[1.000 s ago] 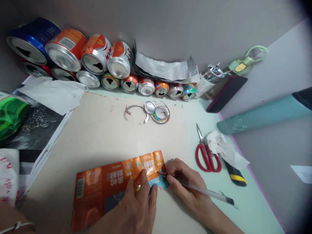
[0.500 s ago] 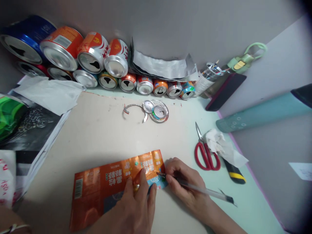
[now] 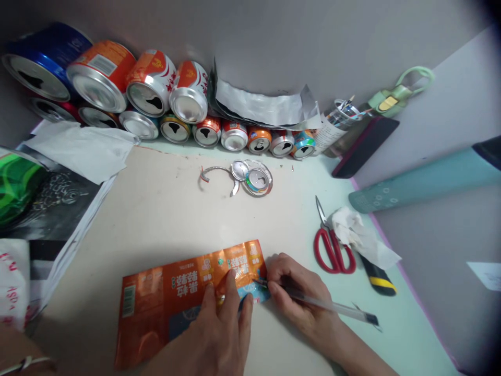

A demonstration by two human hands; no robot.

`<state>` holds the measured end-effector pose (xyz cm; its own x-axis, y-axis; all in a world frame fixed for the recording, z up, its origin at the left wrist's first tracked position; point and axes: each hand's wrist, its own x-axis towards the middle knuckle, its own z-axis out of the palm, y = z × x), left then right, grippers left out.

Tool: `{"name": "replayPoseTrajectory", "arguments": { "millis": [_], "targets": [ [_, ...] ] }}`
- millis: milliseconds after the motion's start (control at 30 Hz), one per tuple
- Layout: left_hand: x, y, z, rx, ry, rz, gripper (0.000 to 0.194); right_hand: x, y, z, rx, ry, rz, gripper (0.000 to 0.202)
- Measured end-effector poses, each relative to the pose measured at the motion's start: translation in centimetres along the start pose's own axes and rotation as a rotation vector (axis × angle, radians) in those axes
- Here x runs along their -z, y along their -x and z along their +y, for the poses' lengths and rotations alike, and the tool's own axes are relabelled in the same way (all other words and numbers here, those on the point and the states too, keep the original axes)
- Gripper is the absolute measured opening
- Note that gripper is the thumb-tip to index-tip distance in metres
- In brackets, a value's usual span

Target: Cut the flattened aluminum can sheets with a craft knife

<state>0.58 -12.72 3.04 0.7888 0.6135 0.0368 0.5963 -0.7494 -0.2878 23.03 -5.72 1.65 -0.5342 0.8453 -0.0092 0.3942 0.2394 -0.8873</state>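
One orange printed metal sheet (image 3: 146, 292) lies flat on the pale worktop (image 3: 176, 209), at the near side of it, and two hands are on or at it. The left hand (image 3: 217, 326) rests on the sheet's right half with three fingertips showing, slightly spread; its grip is open, pressing down and closed around nothing. The right hand (image 3: 303, 303), at the sheet's right end, has its grip closed on one clear-barrelled pen (image 3: 336, 307), whose dark tip is at the sheet's printed face, near the left fingertips. Beyond the sheet are two round can ends (image 3: 257, 180), with curved metal strips beside them. To the right lie one pair of scissors (image 3: 331, 250) with two red handle loops, one crumpled white tissue (image 3: 348, 227) and one black handle (image 3: 379, 282) with a yellow band, partly under the tissue. Along the back, thirteen drink cans (image 3: 190, 99) lie on their sides in two rows: four above, nine below. Curved silvery sheets (image 3: 258, 107), too overlapped to count, rest on the lower row. One teal cylinder (image 3: 426, 180) stretches along the right side.
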Motion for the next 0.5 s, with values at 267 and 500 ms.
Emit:
{"name": "replayPoseTrajectory", "arguments": {
  "millis": [267,500],
  "targets": [
    [-0.29,0.18,0.25,-0.009,0.011,0.000,0.056,0.05,0.00,0.05,0.006,0.008,0.010,0.018],
    [0.07,-0.02,0.07,-0.007,-0.026,0.004,0.055,-0.03,0.01,0.11,-0.006,-0.019,-0.008,0.019]
  ]
}}
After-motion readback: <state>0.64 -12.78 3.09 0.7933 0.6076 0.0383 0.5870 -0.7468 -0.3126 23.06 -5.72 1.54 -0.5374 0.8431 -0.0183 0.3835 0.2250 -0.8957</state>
